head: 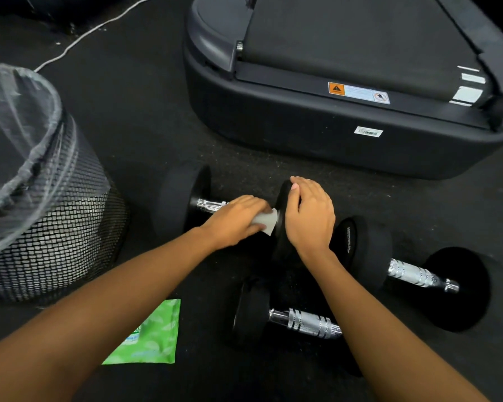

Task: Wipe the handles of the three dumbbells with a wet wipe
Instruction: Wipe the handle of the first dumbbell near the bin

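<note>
The left hand (235,220) lies over the chrome handle (211,205) of the far dumbbell (177,198). Its grip is curled round a white wet wipe (266,223), fingers on top and thumb beneath, and it presses the wipe against the handle just beside the right-hand weight head (280,245). Part of the handle shows bare to the left of the hand. The right hand (310,219) sits on top of that head, its grip curved over the rim with the thumb on the inner face.

All three dumbbells lie on the dark floor (145,126). The right dumbbell (413,274) lies just behind the right wrist, its knurled handle uncovered. The near dumbbell (305,322) lies closest to the person, partly hidden by the right forearm.

A green wipe packet (150,336) lies flat on the floor between the forearms. A black mesh waste bin (55,236) with a clear liner stands at the left. A treadmill (302,126) base fills the top right, and a white cable (90,31) runs across the floor at the top left.
</note>
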Motion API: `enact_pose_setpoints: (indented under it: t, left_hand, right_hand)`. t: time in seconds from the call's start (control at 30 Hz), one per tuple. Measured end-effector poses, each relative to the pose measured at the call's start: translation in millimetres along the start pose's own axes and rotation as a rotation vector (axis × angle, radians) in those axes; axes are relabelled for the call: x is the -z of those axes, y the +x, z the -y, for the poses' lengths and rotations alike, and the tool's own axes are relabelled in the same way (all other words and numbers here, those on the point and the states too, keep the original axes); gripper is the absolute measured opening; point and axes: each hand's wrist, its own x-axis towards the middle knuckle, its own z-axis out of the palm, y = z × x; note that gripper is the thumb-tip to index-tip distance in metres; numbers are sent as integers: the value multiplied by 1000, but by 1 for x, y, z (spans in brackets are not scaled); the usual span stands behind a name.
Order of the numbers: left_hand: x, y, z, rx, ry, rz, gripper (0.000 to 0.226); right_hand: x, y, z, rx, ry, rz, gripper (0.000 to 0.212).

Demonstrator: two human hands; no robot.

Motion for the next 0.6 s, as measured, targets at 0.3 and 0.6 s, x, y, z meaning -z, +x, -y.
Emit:
enact_pose_setpoints:
  t: [0.3,0.6]
  left_hand:
    - [-6,4,-6,-165,210,-79,28]
    - [22,4,8,184,2,251,38]
  right_hand:
    - [1,0,0,0,0,-4,41]
    - [0,1,0,1,8,-8,41]
